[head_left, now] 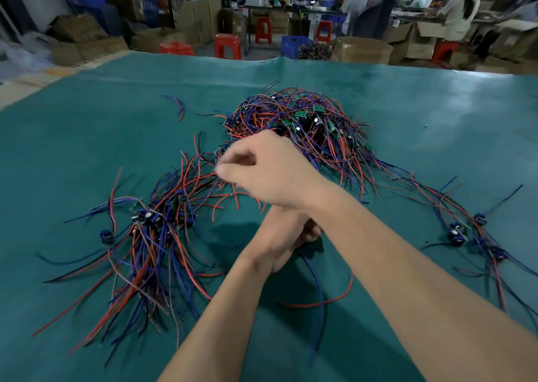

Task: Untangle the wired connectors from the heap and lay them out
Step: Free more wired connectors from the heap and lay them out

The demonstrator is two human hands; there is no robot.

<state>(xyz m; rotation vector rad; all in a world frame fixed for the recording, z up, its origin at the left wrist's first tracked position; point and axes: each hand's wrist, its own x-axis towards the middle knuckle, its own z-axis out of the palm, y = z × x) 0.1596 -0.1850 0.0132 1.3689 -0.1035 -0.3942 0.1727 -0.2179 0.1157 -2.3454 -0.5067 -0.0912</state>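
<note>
far centre: the tangled heap (pixel 300 131) blocks the counter (pixel 436 114) there.
left: laid-out wires (pixel 151 236) fan wide over the green cover.
right edge: a smaller row of connectors (pixel 471 233) with long wires.
open room: far left, far right, and the near strip between the forearms.

The bench (pixel 422 114) is covered by a teal sheet with a smooth, faintly glossy finish; light is reflected from it beyond and to the right of the grip. The heap (pixel 297 131) beyond the grip is made up of thin wires in smooth red, blue and black plastic insulation, with small green circuit boards among them. Brown matt cardboard boxes (pixel 361 50) and glossy red plastic stools (pixel 228 45) are seen far behind.
</note>
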